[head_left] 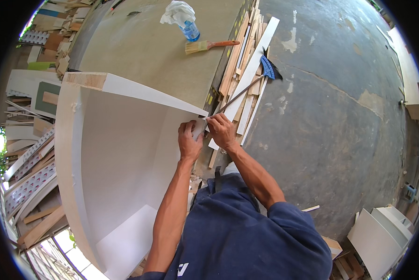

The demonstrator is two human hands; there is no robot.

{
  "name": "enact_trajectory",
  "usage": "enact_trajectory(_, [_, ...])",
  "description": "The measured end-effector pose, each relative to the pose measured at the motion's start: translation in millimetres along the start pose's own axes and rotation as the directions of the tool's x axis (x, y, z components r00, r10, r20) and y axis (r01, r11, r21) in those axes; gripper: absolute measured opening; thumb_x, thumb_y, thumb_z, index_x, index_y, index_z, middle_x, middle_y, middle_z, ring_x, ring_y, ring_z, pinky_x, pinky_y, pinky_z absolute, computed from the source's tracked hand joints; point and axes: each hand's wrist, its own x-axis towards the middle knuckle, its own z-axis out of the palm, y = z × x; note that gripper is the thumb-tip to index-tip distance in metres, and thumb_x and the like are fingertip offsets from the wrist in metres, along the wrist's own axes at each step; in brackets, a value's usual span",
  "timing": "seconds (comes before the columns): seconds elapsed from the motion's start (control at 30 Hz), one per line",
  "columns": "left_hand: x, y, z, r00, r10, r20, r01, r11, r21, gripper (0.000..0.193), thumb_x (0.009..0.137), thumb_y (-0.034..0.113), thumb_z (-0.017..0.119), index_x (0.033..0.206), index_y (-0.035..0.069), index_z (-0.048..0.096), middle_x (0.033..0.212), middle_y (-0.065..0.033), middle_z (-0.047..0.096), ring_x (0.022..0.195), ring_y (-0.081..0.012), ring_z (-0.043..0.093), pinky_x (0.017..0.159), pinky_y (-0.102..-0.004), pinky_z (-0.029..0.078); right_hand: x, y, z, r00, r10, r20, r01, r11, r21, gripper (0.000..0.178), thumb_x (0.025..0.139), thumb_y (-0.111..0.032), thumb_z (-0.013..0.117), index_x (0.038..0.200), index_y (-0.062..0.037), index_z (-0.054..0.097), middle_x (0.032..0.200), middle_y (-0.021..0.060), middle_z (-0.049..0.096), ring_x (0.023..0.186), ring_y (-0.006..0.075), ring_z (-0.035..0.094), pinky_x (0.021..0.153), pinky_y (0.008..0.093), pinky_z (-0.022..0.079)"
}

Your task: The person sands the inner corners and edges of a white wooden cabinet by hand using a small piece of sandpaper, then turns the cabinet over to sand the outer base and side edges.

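A large white box-like cabinet [92, 196] with an open side stands on my left, its corner close in front of me. My left hand [190, 142] is closed around the edge near that corner, fingers curled over the white panel. Beside it my right hand [222, 130] pinches at the same corner, thumb and fingers pressed together. What lies between those fingertips is too small to make out; a thin dark bit shows at the corner. Both hands almost touch.
On the greenish worktop [139, 44] sit a paintbrush [198, 47] and a blue bottle [190, 31] topped with white cloth [178, 13]. Wood strips [249, 79] and a blue-headed broom [268, 67] lie along its right side. Board offcuts [34, 177] crowd the left.
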Motion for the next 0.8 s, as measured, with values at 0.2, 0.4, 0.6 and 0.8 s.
enact_trajectory(0.2, [0.3, 0.2, -2.1, 1.000, 0.009, 0.004, -0.009, 0.999, 0.047, 0.050, 0.075, -0.001, 0.080, 0.122, 0.003, 0.062, 0.108, -0.0118, 0.059, 0.095, -0.0261, 0.062, 0.080, -0.0363, 0.053, 1.9, 0.2, 1.5, 1.000, 0.007, 0.021, -0.008, 0.997, 0.077, 0.022, 0.077, 0.002, 0.076, 0.097, -0.0039, 0.070, 0.088, 0.0079, 0.069, 0.081, 0.0265, 0.066, 0.070, 0.0372, 0.056])
enact_trajectory(0.4, [-0.8, -1.4, -3.2, 1.000, 0.003, 0.020, -0.004, 0.999, 0.049, 0.049, 0.076, -0.003, 0.078, 0.122, 0.003, 0.062, 0.111, -0.0124, 0.059, 0.098, -0.0272, 0.063, 0.082, -0.0370, 0.053, -0.5, -9.9, -3.2, 0.985, -0.093, 0.142, 0.088, 0.995, 0.042, 0.029, 0.069, 0.002, 0.076, 0.098, -0.0024, 0.071, 0.091, 0.0086, 0.066, 0.084, 0.0283, 0.063, 0.072, 0.0377, 0.055])
enact_trajectory(0.6, [1.8, 1.4, -1.2, 0.999, -0.017, 0.028, 0.018, 1.000, -0.013, 0.050, 0.075, -0.002, 0.078, 0.122, 0.002, 0.062, 0.113, -0.0128, 0.059, 0.099, -0.0278, 0.063, 0.083, -0.0369, 0.054, 4.2, -8.4, -3.5, 0.988, -0.086, 0.126, 0.091, 0.995, -0.039, 0.029, 0.069, -0.001, 0.075, 0.097, -0.0031, 0.070, 0.089, 0.0077, 0.062, 0.086, 0.0270, 0.061, 0.077, 0.0376, 0.054])
enact_trajectory(0.8, [-3.8, 1.0, 1.7, 0.991, -0.130, -0.013, 0.128, 0.987, -0.098, 0.063, 0.074, -0.003, 0.079, 0.131, 0.001, 0.055, 0.111, -0.0120, 0.061, 0.097, -0.0248, 0.062, 0.084, -0.0368, 0.054, 15.6, -3.5, -13.5, 0.967, -0.058, 0.249, 0.105, 0.978, -0.178, 0.032, 0.066, -0.006, 0.076, 0.097, -0.0038, 0.072, 0.090, 0.0071, 0.062, 0.089, 0.0261, 0.061, 0.078, 0.0375, 0.053])
